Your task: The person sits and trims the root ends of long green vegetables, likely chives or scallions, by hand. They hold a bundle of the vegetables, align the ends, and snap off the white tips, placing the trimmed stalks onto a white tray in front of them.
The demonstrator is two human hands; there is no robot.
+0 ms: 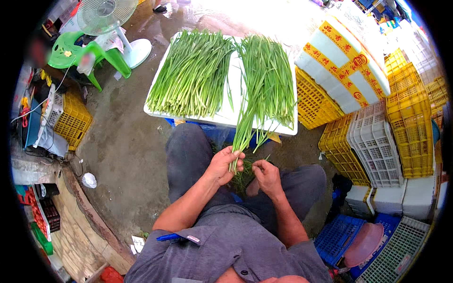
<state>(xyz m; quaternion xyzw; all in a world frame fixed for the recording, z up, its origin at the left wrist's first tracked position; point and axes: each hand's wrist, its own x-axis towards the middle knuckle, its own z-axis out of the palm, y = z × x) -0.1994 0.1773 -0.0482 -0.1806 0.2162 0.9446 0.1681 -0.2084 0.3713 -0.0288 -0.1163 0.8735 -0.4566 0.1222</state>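
My left hand (225,165) grips a small bunch of garlic chives (244,129) near its stem ends. The bunch's leaves rest over the right pile of chives (267,74). To the right and a little lower, my right hand (267,178) has its fingers curled in by the thumb; whether they pinch a strand is not clear. A white foam board (235,76) in front of my knees bears both the right pile and a broad, neatly lined-up left pile (191,76). Loose green trimmings (242,180) lie below my hands, between my legs.
At right stand stacked yellow crates (408,120), a white crate (376,141) and a taped foam box (341,60). Blue baskets (338,237) sit lower right. A green plastic chair (65,51), a fan (106,14) and a yellow crate (72,122) are at left.
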